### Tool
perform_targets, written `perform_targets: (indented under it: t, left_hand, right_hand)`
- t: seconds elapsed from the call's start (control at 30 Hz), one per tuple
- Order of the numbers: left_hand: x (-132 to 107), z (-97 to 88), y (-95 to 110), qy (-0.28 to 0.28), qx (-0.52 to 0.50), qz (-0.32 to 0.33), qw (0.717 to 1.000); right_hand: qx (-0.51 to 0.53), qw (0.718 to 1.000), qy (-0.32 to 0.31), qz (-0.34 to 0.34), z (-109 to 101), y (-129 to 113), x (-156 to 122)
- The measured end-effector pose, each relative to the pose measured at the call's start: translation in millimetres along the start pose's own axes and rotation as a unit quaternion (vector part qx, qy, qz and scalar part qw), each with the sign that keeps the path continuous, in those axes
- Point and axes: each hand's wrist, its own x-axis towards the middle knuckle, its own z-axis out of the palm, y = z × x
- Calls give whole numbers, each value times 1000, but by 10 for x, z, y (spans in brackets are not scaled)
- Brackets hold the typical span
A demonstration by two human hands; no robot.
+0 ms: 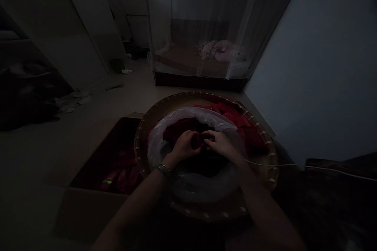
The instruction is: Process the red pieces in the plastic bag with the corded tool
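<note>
In the dim head view both hands meet over a translucent plastic bag (pixel 191 188) whose mouth is spread wide inside a round woven bamboo tray (pixel 206 216). My left hand (pixel 184 147), with a bangle at the wrist, curls its thumb and fingers around a small dark red piece (pixel 195 140). Fingertips of my right hand (pixel 220 144) are bent together close beside that piece; what they pinch is lost in shadow. Dark red items (pixel 173 129) show inside the bag near my left fingers. Bright red pieces (pixel 240 121) lie on the tray's far right side.
An open cardboard box (pixel 85 204) holding red items stands left of the tray. A thin white cord (pixel 294 166) runs in from the right. Beyond are a bed (pixel 182 62) behind netting, a pale wall (pixel 318 70) and clutter (pixel 70 102) on the floor.
</note>
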Motion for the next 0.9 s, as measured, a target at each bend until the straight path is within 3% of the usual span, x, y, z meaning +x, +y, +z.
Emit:
perform_targets:
  t: [0.13, 0.27, 0.43, 0.57, 0.73, 0.9]
  left_hand:
    - [-2, -1, 0, 0, 0, -7, 1000]
    - [-8, -2, -6, 6, -5, -13, 1000]
    - [-20, 14, -49, -11, -12, -20, 1000]
    - [-18, 19, -50, -12, -2, -22, 1000]
    - [-9, 4, -80, -6, 19, -51, 998]
    - [-16, 61, -191, -72, -106, -136, 982]
  right_hand:
    - [-71, 991, 91, -68, 40, -60, -8]
    - [-161, 977, 65, -123, 116, -63, -41]
    - [-267, 951, 77, -133, 278, 41, -74]
    - [-280, 951, 61, -119, 269, 124, -13]
    - [-234, 956, 91, -152, 57, 91, 35]
    - [-174, 962, 84, -192, -85, -118, -79]
